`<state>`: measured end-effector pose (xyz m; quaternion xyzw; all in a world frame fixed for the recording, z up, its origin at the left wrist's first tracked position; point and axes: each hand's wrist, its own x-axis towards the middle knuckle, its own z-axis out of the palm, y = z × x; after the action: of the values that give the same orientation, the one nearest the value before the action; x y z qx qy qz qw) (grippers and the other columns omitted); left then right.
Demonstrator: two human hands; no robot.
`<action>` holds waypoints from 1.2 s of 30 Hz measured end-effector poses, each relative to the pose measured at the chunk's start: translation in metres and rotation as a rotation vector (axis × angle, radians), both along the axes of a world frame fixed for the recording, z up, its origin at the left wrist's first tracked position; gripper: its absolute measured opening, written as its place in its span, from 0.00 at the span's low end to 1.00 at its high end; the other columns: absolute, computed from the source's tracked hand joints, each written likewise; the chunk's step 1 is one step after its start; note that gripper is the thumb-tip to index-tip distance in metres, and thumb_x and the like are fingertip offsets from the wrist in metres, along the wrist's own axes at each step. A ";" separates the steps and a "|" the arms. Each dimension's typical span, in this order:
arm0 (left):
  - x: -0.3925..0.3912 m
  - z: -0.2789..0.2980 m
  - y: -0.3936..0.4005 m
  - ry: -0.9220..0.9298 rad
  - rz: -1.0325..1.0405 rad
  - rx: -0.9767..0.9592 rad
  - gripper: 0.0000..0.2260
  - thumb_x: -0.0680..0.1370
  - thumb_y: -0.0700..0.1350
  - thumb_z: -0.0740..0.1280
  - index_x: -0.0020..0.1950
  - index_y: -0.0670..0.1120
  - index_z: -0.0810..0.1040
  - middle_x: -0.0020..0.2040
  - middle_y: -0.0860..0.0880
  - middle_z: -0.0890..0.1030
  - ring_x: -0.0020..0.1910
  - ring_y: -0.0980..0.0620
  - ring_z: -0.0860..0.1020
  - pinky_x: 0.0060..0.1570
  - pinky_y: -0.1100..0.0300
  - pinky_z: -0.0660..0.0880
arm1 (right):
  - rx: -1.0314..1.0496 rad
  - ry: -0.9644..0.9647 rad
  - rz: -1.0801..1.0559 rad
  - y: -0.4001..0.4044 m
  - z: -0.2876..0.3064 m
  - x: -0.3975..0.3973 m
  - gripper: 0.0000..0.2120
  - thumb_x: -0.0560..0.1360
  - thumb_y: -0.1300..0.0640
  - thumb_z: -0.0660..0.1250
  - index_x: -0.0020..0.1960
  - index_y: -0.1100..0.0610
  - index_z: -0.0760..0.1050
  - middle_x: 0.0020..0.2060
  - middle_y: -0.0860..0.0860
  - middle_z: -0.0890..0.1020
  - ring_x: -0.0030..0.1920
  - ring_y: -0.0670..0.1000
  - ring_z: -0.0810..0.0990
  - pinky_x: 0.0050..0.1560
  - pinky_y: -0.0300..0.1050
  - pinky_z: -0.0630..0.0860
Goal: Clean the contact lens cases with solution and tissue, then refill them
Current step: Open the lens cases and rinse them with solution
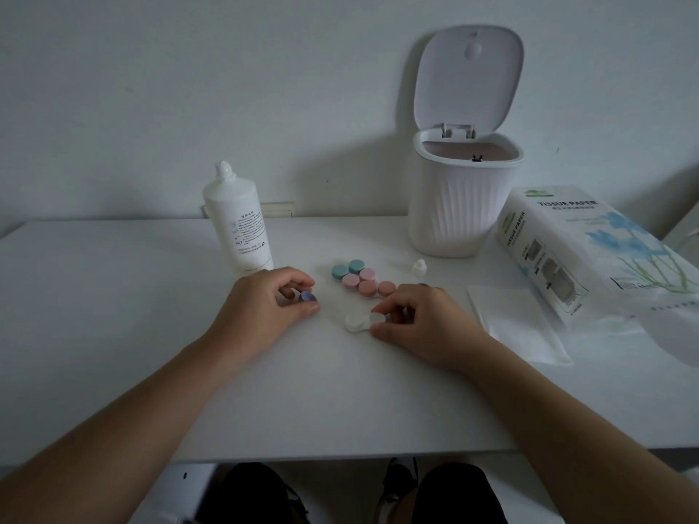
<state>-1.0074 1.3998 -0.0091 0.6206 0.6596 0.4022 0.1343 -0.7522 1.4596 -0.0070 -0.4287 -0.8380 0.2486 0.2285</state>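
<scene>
Here, your white table (113, 296) carries the open-lidded bin (454, 206), the tissue pack (590, 251) and the solution bottle (238, 221). Your left hand (261, 312) pinches a purple cap (308, 296); your right hand (420, 319) pinches the white lens case (357, 322) near the coloured cases (359, 279).

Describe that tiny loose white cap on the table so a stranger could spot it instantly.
Start at the ribbed white bin with its lid flipped up, against the wall. Just in front of its base, on the table, stands the small white cap. Unlike the coloured lens cases to its left, it is single, cone-shaped and white.
</scene>
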 end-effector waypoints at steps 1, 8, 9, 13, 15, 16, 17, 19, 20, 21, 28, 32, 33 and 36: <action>0.000 0.000 -0.001 0.036 0.000 -0.007 0.11 0.69 0.48 0.80 0.48 0.58 0.84 0.39 0.63 0.82 0.40 0.66 0.79 0.40 0.76 0.69 | 0.000 -0.001 -0.001 0.000 0.000 0.000 0.08 0.69 0.46 0.77 0.47 0.45 0.83 0.35 0.44 0.78 0.36 0.41 0.75 0.39 0.36 0.71; 0.005 0.002 -0.003 0.244 0.056 0.045 0.13 0.74 0.51 0.76 0.58 0.55 0.85 0.43 0.56 0.81 0.46 0.54 0.78 0.47 0.60 0.72 | 0.011 0.001 -0.002 -0.001 0.000 0.000 0.09 0.69 0.46 0.77 0.47 0.45 0.83 0.35 0.43 0.78 0.36 0.39 0.75 0.37 0.33 0.68; 0.007 0.003 -0.003 0.272 0.041 0.085 0.13 0.74 0.49 0.77 0.58 0.52 0.85 0.44 0.56 0.82 0.47 0.52 0.78 0.48 0.59 0.72 | 0.014 -0.003 -0.002 -0.001 0.000 0.000 0.09 0.69 0.46 0.77 0.47 0.45 0.83 0.35 0.43 0.78 0.36 0.39 0.75 0.37 0.33 0.68; 0.017 0.005 -0.007 0.294 -0.097 0.179 0.12 0.73 0.45 0.78 0.56 0.48 0.85 0.50 0.54 0.82 0.46 0.55 0.76 0.49 0.60 0.74 | 0.023 -0.010 -0.004 -0.001 0.001 0.000 0.09 0.69 0.45 0.77 0.47 0.45 0.83 0.35 0.42 0.78 0.37 0.38 0.75 0.36 0.31 0.69; 0.027 0.005 -0.011 0.214 -0.189 0.119 0.13 0.73 0.48 0.78 0.56 0.51 0.85 0.48 0.58 0.80 0.42 0.59 0.74 0.45 0.64 0.72 | 0.029 -0.006 -0.001 -0.001 0.001 0.000 0.09 0.69 0.45 0.77 0.48 0.45 0.83 0.34 0.42 0.78 0.37 0.37 0.75 0.36 0.30 0.68; 0.032 0.004 -0.012 0.180 -0.218 0.080 0.13 0.72 0.50 0.78 0.56 0.52 0.85 0.47 0.59 0.79 0.41 0.59 0.74 0.43 0.65 0.72 | 0.031 -0.004 -0.002 -0.001 0.001 0.000 0.09 0.69 0.46 0.77 0.48 0.45 0.83 0.34 0.41 0.78 0.37 0.37 0.75 0.36 0.30 0.68; 0.037 0.002 -0.012 0.161 -0.230 0.049 0.14 0.72 0.52 0.78 0.57 0.53 0.84 0.46 0.60 0.78 0.41 0.61 0.74 0.42 0.65 0.71 | 0.030 -0.003 -0.003 -0.001 0.001 0.000 0.09 0.69 0.45 0.77 0.48 0.45 0.83 0.35 0.41 0.78 0.37 0.37 0.75 0.36 0.30 0.68; 0.043 -0.001 -0.011 0.152 -0.225 0.001 0.16 0.71 0.52 0.79 0.58 0.52 0.84 0.46 0.61 0.78 0.41 0.65 0.74 0.41 0.67 0.69 | 0.028 -0.003 0.000 -0.001 0.001 0.000 0.10 0.69 0.45 0.77 0.49 0.44 0.83 0.35 0.42 0.78 0.37 0.38 0.75 0.37 0.30 0.69; 0.044 -0.002 -0.010 0.152 -0.217 -0.018 0.17 0.71 0.53 0.79 0.58 0.52 0.84 0.46 0.61 0.77 0.42 0.67 0.74 0.42 0.69 0.68 | 0.031 -0.007 0.005 -0.001 0.001 0.000 0.10 0.69 0.45 0.77 0.49 0.45 0.83 0.35 0.42 0.78 0.37 0.38 0.75 0.37 0.30 0.68; 0.044 -0.002 -0.009 0.150 -0.212 -0.032 0.17 0.71 0.53 0.78 0.58 0.52 0.84 0.46 0.61 0.77 0.42 0.67 0.75 0.42 0.69 0.68 | 0.036 -0.014 0.012 -0.001 0.001 0.000 0.10 0.70 0.45 0.77 0.50 0.45 0.83 0.36 0.42 0.78 0.37 0.39 0.75 0.37 0.31 0.68; 0.044 -0.004 -0.006 0.118 -0.189 -0.073 0.12 0.71 0.53 0.79 0.53 0.53 0.86 0.46 0.60 0.78 0.44 0.68 0.75 0.42 0.73 0.66 | 0.045 -0.024 0.020 -0.001 0.001 0.001 0.11 0.70 0.45 0.76 0.51 0.44 0.83 0.36 0.42 0.78 0.37 0.39 0.75 0.37 0.31 0.68; 0.043 -0.006 -0.006 0.116 -0.193 -0.078 0.11 0.71 0.54 0.78 0.51 0.55 0.86 0.45 0.60 0.78 0.44 0.67 0.75 0.40 0.71 0.66 | 0.048 -0.025 0.017 -0.001 0.000 0.000 0.11 0.70 0.45 0.76 0.52 0.44 0.84 0.36 0.42 0.78 0.36 0.40 0.75 0.38 0.34 0.68; 0.043 -0.006 -0.006 0.113 -0.195 -0.077 0.10 0.71 0.54 0.79 0.51 0.55 0.86 0.45 0.60 0.78 0.44 0.67 0.75 0.40 0.71 0.66 | 0.048 -0.022 0.015 -0.001 0.000 0.000 0.12 0.70 0.45 0.76 0.52 0.45 0.84 0.36 0.42 0.77 0.36 0.40 0.75 0.38 0.35 0.69; 0.044 -0.006 -0.006 0.102 -0.198 -0.065 0.09 0.70 0.53 0.79 0.49 0.55 0.86 0.45 0.59 0.78 0.42 0.66 0.75 0.39 0.72 0.66 | 0.042 -0.009 0.003 -0.003 0.001 0.001 0.15 0.70 0.45 0.76 0.55 0.44 0.83 0.36 0.43 0.77 0.36 0.41 0.74 0.39 0.35 0.69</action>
<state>-0.9638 1.3943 -0.0148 0.6977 0.6137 0.3333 0.1597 -0.7512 1.4567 -0.0062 -0.4235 -0.8447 0.2296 0.2334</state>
